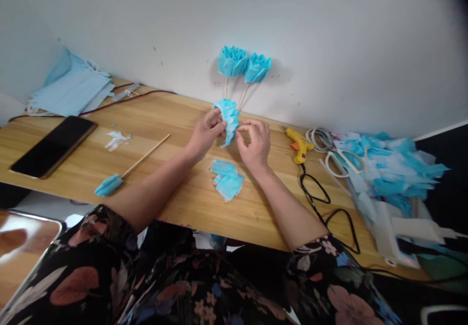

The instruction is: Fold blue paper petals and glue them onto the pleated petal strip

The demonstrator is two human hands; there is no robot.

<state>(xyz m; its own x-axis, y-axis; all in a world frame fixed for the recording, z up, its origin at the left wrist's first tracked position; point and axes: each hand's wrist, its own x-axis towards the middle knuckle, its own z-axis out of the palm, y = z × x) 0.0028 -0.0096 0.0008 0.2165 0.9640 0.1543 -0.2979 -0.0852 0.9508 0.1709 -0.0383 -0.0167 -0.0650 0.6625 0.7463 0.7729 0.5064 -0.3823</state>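
Note:
Between my two hands, above the wooden table, is a curved strip of pleated blue mask fabric point(231, 115). My left hand point(209, 131) pinches its left side between thumb and fingers. At its right edge, my right hand point(254, 142) has thumb and forefinger together on the fabric. Below them lies a small pile of cut blue fabric pieces point(227, 181). A wooden stick with a rolled blue bud point(109, 185) rests beside my left forearm. Two blue fabric flowers point(233, 62) on thin sticks lean against the wall behind my hands.
Stacked face masks point(73, 88), a phone point(54, 144) and white scraps point(116, 140) lie left. On the right are a yellow glue gun point(299, 145) with its black cord, scissors point(341, 163), a heap of blue and white fabric point(398, 164) and a white power strip point(389, 235).

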